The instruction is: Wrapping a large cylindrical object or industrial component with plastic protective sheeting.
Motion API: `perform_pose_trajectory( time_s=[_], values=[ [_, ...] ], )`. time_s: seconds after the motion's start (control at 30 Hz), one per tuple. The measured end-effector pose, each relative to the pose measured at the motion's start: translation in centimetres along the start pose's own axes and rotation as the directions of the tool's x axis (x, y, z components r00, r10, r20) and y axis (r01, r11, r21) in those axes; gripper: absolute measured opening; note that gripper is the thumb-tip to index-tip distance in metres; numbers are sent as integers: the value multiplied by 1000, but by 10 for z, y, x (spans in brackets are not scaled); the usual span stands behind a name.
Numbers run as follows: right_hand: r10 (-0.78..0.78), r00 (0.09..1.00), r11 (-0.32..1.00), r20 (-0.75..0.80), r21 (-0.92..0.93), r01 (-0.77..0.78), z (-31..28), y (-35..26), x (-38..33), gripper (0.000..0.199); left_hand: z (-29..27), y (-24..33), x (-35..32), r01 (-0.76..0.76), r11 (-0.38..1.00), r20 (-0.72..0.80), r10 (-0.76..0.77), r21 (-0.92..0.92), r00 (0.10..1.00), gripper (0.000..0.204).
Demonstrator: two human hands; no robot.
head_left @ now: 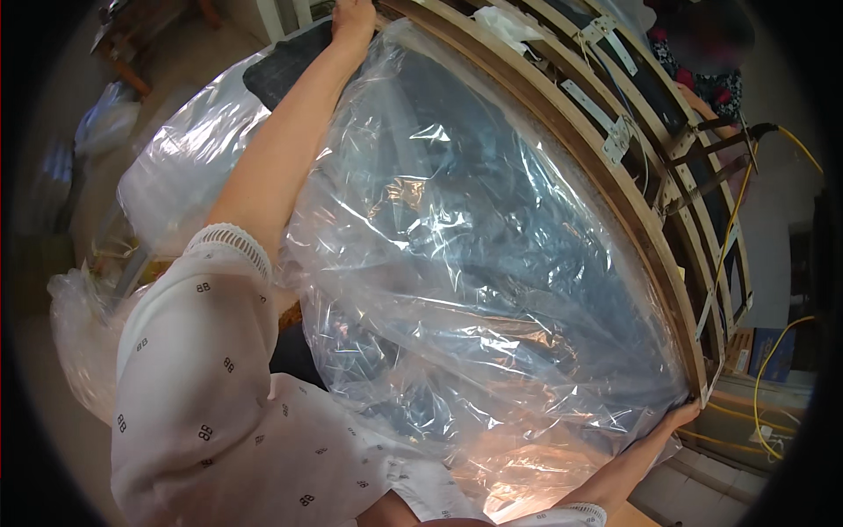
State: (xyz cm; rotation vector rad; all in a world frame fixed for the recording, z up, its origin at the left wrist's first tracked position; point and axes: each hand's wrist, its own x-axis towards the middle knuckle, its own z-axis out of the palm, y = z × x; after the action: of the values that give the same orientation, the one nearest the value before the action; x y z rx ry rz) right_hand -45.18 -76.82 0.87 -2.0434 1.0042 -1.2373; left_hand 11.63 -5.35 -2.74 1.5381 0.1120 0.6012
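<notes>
A large wooden furniture frame (562,110) with metal brackets curves across the upper right. Clear plastic film (457,237) hangs in crumpled folds along its near side, over dark grey material. At the top, my left hand (354,25) closes round the frame's far left end; its fingertips run out of view. My right hand (683,415) grips the frame's lower right corner from beneath, with its fingers partly hidden behind the wood and film. Both arms stretch wide, and the film bunches against my white shirt (325,439).
Another person's hand (698,104) is by the frame's far side. Yellow cable (733,220) runs near a dark metal clamp-like part (702,171). More plastic film (193,140) lies at left. A blue box (773,354) stands at right.
</notes>
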Motion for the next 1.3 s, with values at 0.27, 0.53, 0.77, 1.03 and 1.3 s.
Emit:
perform_pose_trajectory(
  time_s=[0.27,0.53,0.77,1.03,1.3],
  values=[
    [338,934,924,116,146,-352,-19,25,4,53,10,32,-45,-196,797,301,19,572,953,50],
    [238,891,971,386,-88,-222,-69,-32,-55,51,-67,101,-60,21,1000,491,-21,6,871,29],
    [213,906,977,366,-63,-204,-87,-27,-89,34,-128,141,-93,218,965,542,-106,-146,834,18],
    [211,899,978,384,-71,-198,-77,-22,-86,23,-168,164,-104,145,946,477,12,-290,879,14],
    [221,918,963,328,-222,-153,-76,-25,-94,21,-192,164,-106,135,932,476,45,-337,878,17]
  ],
)
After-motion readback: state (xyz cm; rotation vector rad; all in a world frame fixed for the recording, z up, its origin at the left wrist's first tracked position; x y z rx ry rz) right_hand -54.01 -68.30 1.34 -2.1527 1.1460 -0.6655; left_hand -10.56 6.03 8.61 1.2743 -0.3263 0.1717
